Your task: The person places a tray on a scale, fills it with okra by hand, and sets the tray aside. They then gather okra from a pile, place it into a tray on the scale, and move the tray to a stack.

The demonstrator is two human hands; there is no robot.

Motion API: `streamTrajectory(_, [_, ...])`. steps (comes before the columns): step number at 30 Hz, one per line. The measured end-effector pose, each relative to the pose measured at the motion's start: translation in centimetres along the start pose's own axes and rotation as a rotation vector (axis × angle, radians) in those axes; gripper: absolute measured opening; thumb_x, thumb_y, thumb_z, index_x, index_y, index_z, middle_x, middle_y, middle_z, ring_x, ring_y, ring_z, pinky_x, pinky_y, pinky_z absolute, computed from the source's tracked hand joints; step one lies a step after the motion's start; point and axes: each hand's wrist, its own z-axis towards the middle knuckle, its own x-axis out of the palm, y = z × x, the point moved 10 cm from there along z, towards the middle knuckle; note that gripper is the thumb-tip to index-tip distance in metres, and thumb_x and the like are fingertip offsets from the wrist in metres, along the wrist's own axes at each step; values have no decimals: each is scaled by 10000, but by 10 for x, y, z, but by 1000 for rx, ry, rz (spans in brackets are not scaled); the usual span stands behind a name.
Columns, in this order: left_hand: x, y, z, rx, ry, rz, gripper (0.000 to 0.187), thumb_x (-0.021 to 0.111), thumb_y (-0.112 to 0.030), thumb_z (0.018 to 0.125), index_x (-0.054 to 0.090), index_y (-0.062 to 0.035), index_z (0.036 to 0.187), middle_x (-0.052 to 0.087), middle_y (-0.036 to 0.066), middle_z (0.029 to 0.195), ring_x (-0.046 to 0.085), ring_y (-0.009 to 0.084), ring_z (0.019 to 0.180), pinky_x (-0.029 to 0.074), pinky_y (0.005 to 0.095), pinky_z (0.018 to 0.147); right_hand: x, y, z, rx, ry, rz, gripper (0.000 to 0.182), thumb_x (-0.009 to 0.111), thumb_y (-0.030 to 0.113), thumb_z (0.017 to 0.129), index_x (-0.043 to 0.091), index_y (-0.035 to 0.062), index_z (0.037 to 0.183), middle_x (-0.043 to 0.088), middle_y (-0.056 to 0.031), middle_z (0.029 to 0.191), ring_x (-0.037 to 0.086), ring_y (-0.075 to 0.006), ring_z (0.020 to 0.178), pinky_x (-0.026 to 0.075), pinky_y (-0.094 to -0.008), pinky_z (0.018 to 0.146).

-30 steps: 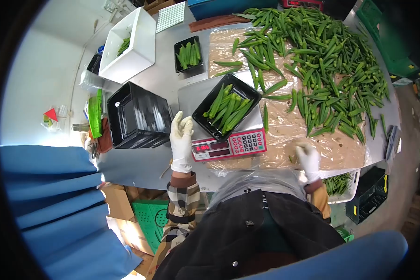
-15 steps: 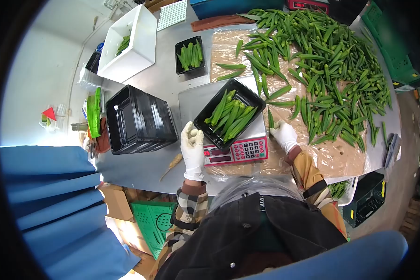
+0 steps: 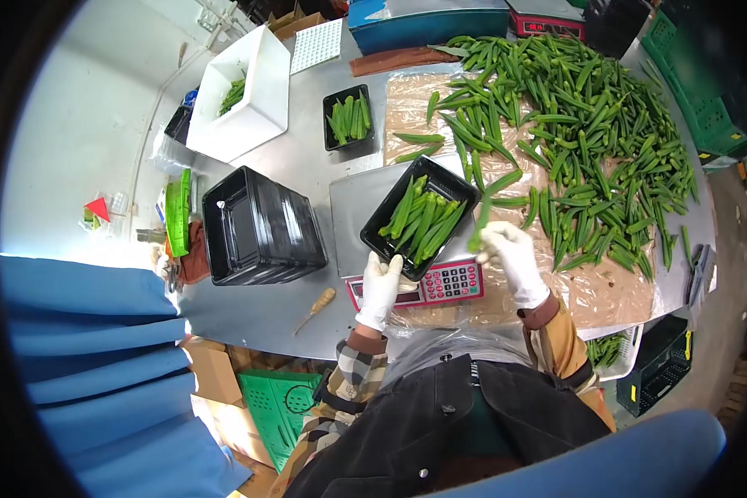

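Note:
A black plastic tray (image 3: 372, 231) with several green okra pods (image 3: 423, 217) rests at a slant on the scale (image 3: 452, 282), which has a red keypad panel. My left hand (image 3: 380, 292), in a white glove, grips the tray's near edge, its fingertips at the rim and partly covering the scale's display. To the right of the tray, my gloved right hand (image 3: 516, 264) pinches a single okra pod (image 3: 482, 217), slightly blurred. A large heap of okra (image 3: 598, 149) lies on the plastic-covered cardboard (image 3: 606, 290) beyond that hand.
A stack of black trays (image 3: 266, 228) stands left of the scale. Behind are a filled okra tray (image 3: 348, 118) and a white foam box (image 3: 257, 104). A wooden-handled tool (image 3: 315, 310) lies near the table's front edge. Green crates (image 3: 697, 100) stand at far right.
My left hand has moved from beside the tray onto its near edge. My right hand has picked up an okra pod. The whole view has shifted slightly.

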Motion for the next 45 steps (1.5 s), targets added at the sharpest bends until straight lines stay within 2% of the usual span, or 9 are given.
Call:
streamTrajectory(8, [-46,-27,-19,14,-138,82,615,567,-183,1009,247,-25,1510,643,83,852,641,145,637,567,279,560,23,-31,-36,26,205,-230,170,625,153,964,613,9,1054,693,-70,869,613,-92,637,493,-234,575])
streamTrajectory(15, [-130,-103,-48,188,-527,127,422,532,-178,1022,445,-59,1418,650,70,992,631,126,774,546,253,710,-94,-104,-76,-30,-52,-995,165,693,194,896,653,35,889,670,-78,689,631,-159,616,509,-323,607])
streamTrajectory(18, [-121,-92,-35,183,-411,103,491,563,-262,1010,409,-111,1451,656,28,997,632,106,767,491,220,550,-135,-150,-79,74,-118,-859,152,713,192,867,663,50,845,675,-104,681,648,-201,619,513,-356,618])
streamTrajectory(26, [-11,-32,8,-171,81,134,421,564,-141,996,411,-21,1370,649,166,1061,704,223,744,617,341,643,-143,-160,-63,177,-142,-803,172,636,138,940,645,17,819,628,-56,621,582,-119,544,465,-281,526])
streamTrajectory(28, [-4,-21,29,114,-16,82,401,522,-28,966,430,-20,1356,635,154,1141,709,217,799,617,321,619,-146,-166,-60,203,-166,-711,220,631,185,938,656,18,798,632,-62,600,589,-132,517,464,-296,519])
streamTrajectory(32, [7,-46,74,-82,58,-7,408,474,12,918,465,-24,1325,626,137,1167,700,267,901,630,382,582,-159,-181,-57,212,-210,-729,259,652,260,914,681,40,779,642,-59,561,618,-156,494,482,-318,526])
streamTrajectory(39, [-64,-108,265,297,-293,-45,356,522,42,861,510,32,1216,636,180,1030,687,305,755,627,444,554,-148,-157,-63,260,-214,-705,285,654,316,907,697,67,774,653,-73,581,638,-178,523,508,-338,563])
streamTrajectory(42, [-82,-88,315,40,-241,-162,270,537,-46,953,534,73,1196,648,210,1053,698,338,779,631,438,599,-146,-144,-64,259,-223,-844,297,634,362,900,719,91,814,677,-96,634,676,-242,607,529,-378,627])
streamTrajectory(45, [-90,-54,326,-270,-34,-274,543,490,-259,1020,307,0,1461,283,321,1508,451,465,1308,472,548,1028,-148,-141,-67,266,-223,-881,322,614,428,883,731,128,858,697,-118,733,687,-323,742,533,-441,715])
